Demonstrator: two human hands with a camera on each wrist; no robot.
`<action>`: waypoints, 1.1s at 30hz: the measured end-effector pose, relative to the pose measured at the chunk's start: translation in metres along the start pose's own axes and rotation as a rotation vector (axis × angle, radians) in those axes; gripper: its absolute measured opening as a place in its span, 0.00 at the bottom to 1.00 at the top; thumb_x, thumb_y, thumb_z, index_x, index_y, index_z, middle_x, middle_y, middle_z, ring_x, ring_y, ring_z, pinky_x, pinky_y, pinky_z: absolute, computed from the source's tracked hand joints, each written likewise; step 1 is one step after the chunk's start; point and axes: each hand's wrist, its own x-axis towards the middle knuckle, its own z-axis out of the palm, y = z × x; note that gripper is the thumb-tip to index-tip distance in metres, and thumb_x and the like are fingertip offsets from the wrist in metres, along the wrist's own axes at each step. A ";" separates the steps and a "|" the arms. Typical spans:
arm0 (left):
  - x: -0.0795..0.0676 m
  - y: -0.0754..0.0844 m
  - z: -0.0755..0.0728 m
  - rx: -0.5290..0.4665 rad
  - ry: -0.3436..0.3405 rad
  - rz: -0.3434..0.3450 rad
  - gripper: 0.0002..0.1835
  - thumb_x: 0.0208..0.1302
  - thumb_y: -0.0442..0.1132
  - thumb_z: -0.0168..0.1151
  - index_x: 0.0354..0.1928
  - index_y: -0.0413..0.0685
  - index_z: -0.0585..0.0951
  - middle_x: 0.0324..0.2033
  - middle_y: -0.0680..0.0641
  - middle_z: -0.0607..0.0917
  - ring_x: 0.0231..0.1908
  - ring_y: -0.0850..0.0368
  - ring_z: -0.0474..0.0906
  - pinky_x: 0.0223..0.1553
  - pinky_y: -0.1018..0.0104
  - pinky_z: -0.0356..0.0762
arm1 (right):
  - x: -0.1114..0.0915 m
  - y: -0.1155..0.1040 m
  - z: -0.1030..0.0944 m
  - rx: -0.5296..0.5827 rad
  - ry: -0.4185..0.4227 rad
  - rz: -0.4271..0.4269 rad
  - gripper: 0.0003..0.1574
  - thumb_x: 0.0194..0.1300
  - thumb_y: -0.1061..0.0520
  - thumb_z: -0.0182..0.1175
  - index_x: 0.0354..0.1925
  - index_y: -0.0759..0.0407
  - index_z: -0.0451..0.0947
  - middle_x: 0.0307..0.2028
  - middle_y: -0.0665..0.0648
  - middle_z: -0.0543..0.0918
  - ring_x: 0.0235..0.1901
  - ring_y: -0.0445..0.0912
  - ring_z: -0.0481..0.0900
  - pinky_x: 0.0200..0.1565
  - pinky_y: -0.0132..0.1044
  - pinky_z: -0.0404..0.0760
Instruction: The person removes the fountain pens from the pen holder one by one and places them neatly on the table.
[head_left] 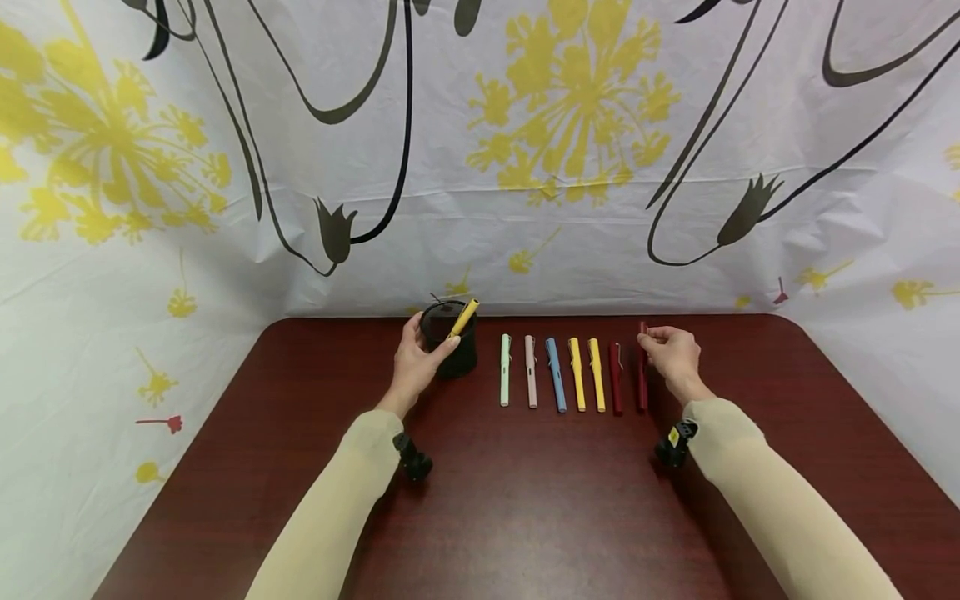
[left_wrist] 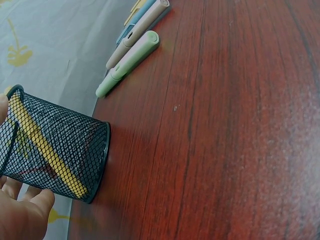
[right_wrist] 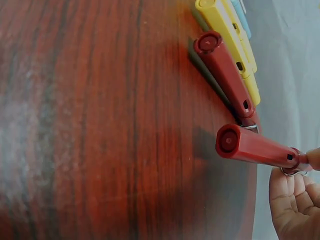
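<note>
My left hand (head_left: 415, 367) grips a black mesh pen cup (head_left: 462, 360) from its left side, near the table's back edge. A yellow pen (head_left: 467, 314) leans inside, its end poking above the rim; its lower part shows through the mesh in the left wrist view. My right hand (head_left: 675, 357) pinches a dark red pen (right_wrist: 260, 149) by its far end, at the right of a row of pens. Beside that one lies another dark red pen (right_wrist: 225, 75), with its clip on the far half.
Leftward along the row lie two yellow pens (head_left: 577, 375), a blue pen (head_left: 557, 377), a pale pink pen (head_left: 531, 375) and a pale green pen (head_left: 505, 375). They rest on a dark reddish wooden table (head_left: 525, 500). A white flower-patterned cloth (head_left: 585, 267) hangs behind its back edge.
</note>
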 end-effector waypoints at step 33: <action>-0.021 0.033 0.000 0.016 -0.010 -0.001 0.41 0.61 0.37 0.64 0.71 0.40 0.52 0.67 0.32 0.60 0.68 0.39 0.56 0.64 0.45 0.60 | 0.002 0.007 0.003 -0.219 -0.095 0.011 0.22 0.66 0.53 0.57 0.49 0.71 0.77 0.28 0.62 0.85 0.18 0.36 0.75 0.26 0.31 0.72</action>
